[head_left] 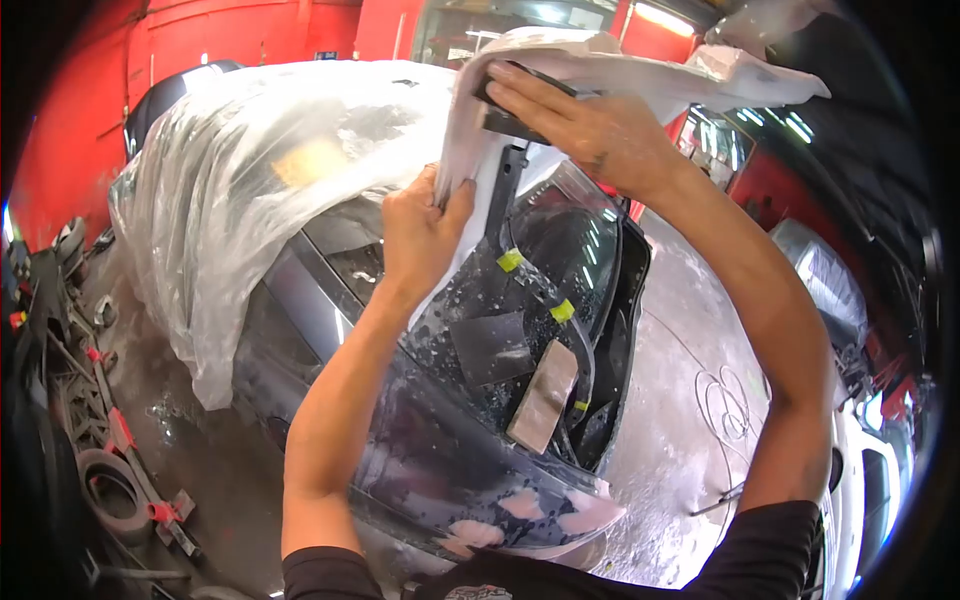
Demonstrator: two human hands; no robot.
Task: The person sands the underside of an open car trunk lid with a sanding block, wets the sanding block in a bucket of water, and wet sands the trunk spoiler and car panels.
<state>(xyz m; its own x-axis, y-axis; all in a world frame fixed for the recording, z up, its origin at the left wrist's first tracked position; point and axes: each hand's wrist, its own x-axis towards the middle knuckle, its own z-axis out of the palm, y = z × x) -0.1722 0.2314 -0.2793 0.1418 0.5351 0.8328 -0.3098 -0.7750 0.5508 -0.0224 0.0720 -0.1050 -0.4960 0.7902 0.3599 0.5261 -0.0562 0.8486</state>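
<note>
A raised trunk lid [640, 82] with a whitish, sanded-looking surface stands up from the dark car body [430, 455]. My left hand [425, 235] is closed around the lid's left edge, thumb on the near side. Higher up, my right hand [600, 135] presses a dark sanding block [512, 124] against the lid, with its fingers laid along the block. Below my hands, a dark square of sandpaper [491, 347] and a tan block [543, 397] lie on the car. Beside them runs a dark hinge arm [505, 195], and yellow-green tape [562, 311] marks the part below it.
Clear plastic sheeting [230, 180] drapes over the car at left. Car parts and a tyre [115, 490] lie along the left floor. A thin hose or cable [728, 410] coils on the right floor. A white vehicle [875, 490] stands at the right edge.
</note>
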